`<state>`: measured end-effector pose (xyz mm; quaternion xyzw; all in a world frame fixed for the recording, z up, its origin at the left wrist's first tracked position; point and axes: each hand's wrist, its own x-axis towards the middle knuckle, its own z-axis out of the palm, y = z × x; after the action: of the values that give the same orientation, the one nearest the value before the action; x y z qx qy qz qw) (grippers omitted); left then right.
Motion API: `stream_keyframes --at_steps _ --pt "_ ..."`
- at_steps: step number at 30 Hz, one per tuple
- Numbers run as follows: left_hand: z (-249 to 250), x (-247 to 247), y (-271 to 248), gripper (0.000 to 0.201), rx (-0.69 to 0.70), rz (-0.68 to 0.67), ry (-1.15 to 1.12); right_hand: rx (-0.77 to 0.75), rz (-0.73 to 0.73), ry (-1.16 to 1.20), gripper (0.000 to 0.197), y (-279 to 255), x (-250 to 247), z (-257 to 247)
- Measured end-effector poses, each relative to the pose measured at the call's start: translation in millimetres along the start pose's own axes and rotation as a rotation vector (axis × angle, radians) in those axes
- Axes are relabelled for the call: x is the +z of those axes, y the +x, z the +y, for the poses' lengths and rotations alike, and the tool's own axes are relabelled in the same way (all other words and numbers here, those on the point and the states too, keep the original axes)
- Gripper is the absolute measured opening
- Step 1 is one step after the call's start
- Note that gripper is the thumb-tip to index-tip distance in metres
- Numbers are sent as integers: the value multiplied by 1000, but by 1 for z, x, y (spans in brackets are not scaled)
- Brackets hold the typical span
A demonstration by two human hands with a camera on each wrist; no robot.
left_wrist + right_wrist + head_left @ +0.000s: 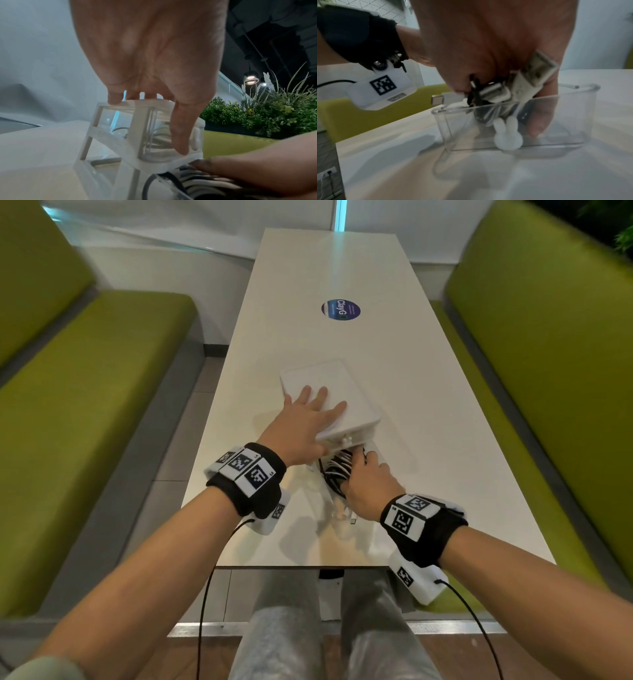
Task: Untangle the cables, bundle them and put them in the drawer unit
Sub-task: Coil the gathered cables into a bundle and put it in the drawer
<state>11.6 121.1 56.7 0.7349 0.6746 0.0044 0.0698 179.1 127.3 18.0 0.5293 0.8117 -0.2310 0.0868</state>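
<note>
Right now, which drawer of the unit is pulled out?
The bottom drawer, clear with a white rabbit knob; the right hand holds the cables inside. The upper drawer stays closed.

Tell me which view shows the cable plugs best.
The right wrist view: the cable plugs sit close and sharp in the right hand above the clear drawer. The head view hides them; the left wrist view shows only cable loops.

The drawer unit stands near the middle of the table, a little toward the near edge, and with its pulled-out clear drawer it blocks the centre line there. The left hand lies flat on the unit's top, and the right hand with the cable bundle fills the drawer's mouth. The far half of the table is bare save a flat round sticker; strips along the left and right edges beside the unit are free.
</note>
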Motion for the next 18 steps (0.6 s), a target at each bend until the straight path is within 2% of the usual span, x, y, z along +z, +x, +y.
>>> stream_keyframes --at_steps 4,10,15,18 --pt "0 10 -2 102 18 25 119 55 54 72 78 0 6 -3" --pt "3 22 -6 94 1 158 119 122 75 138 78 1 4 -19" --pt "-3 20 -3 94 20 97 59 227 134 240 82 14 11 -32" --pt "-4 21 -4 95 15 109 57 188 119 275 83 12 7 -28"
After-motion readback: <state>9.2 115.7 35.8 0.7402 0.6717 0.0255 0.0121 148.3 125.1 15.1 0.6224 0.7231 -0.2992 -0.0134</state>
